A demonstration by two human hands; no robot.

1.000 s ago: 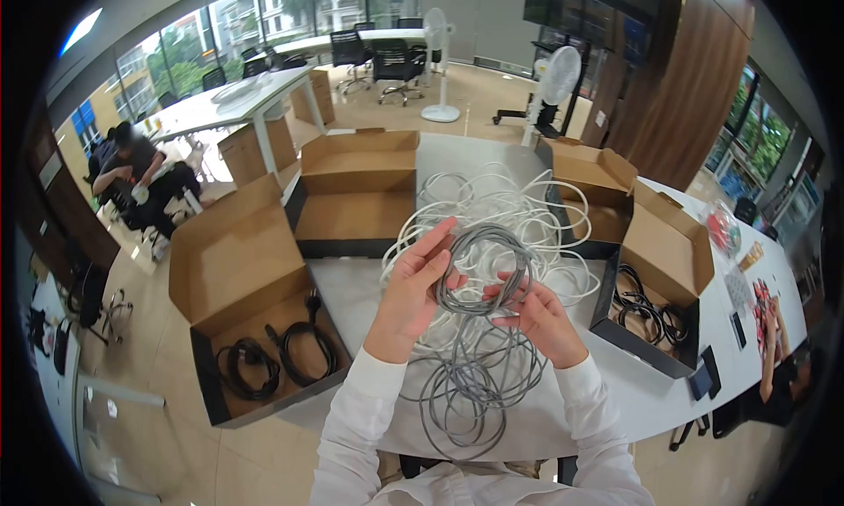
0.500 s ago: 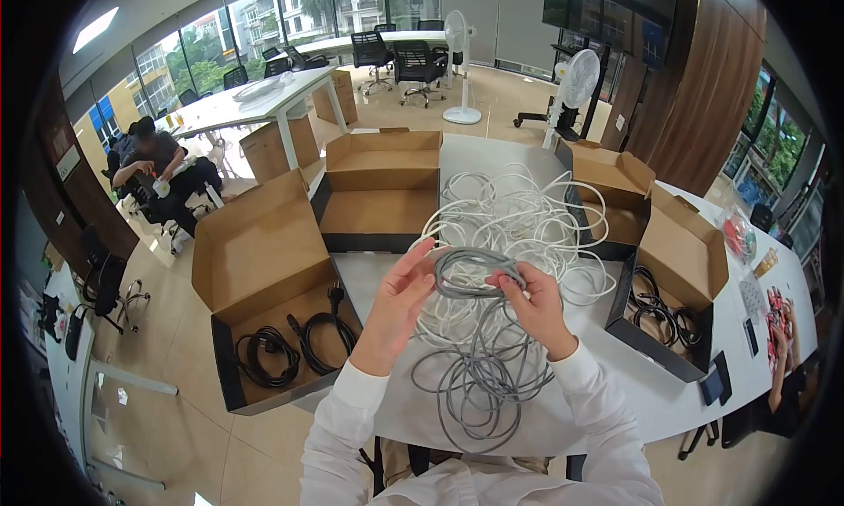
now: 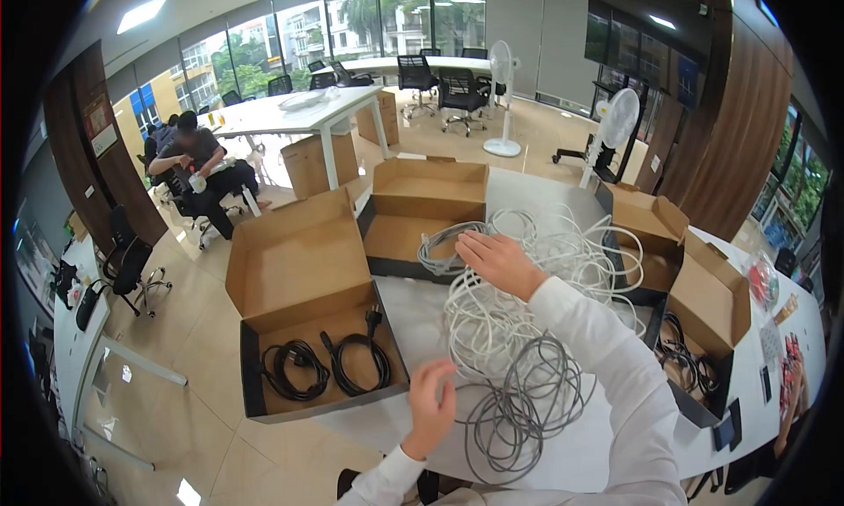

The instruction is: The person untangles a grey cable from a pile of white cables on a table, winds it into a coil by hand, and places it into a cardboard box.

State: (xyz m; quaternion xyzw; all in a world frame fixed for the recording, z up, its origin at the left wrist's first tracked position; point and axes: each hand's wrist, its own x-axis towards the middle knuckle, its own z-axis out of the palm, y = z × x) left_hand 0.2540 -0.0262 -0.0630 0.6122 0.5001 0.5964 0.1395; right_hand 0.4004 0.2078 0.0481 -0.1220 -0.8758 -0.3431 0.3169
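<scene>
My right hand (image 3: 499,262) reaches forward with a coiled grey cable (image 3: 432,251) in its fingers, at the near edge of the back cardboard box (image 3: 426,179). The hand hides part of the coil. Low over the near table edge, my left hand (image 3: 431,407) is loosely curled, fingers apart and nothing visible in it. Beside it lies a loose tangle of grey cable (image 3: 525,414). Behind that spreads a large heap of white cable (image 3: 479,323). On the left, an open box (image 3: 299,251) contains two coiled black power cords (image 3: 294,371).
Two more open boxes stand to the right, a rear one (image 3: 646,209) and a nearer one (image 3: 714,293) with black cables (image 3: 681,352). Another person's hands (image 3: 796,383) are at the far right table edge. A seated person (image 3: 198,159) works at back left.
My right hand has carried the grey coil forward and left to the back box. My left hand has let go and drawn back toward me. The view has turned left.
</scene>
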